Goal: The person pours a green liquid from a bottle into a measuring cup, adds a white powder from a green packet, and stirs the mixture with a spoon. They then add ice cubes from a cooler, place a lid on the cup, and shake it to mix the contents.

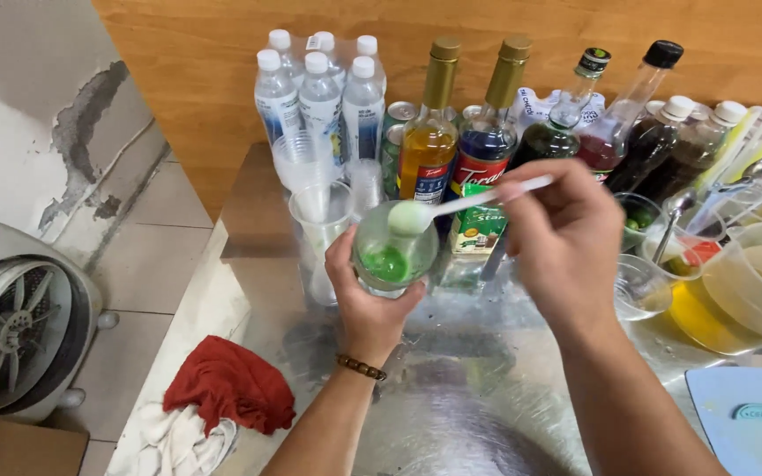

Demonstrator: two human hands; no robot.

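Observation:
My left hand [366, 304] grips a clear plastic cup [395, 257] tilted toward me, with green liquid pooled at its bottom. My right hand [564, 238] holds a white plastic spoon [451, 208] by the handle, its bowl over the cup's rim and wet with pale green. Both hands hover above a shiny metal counter [451, 388]. A beaded bracelet sits on my left wrist.
Syrup bottles [429, 132] and water bottles [319, 97] line the back wall. Stacked clear cups [319, 220] stand left of the held cup. Bowls and containers [734, 291] crowd the right. A red cloth [231, 383] lies at the left edge, a fan [19, 322] on the floor.

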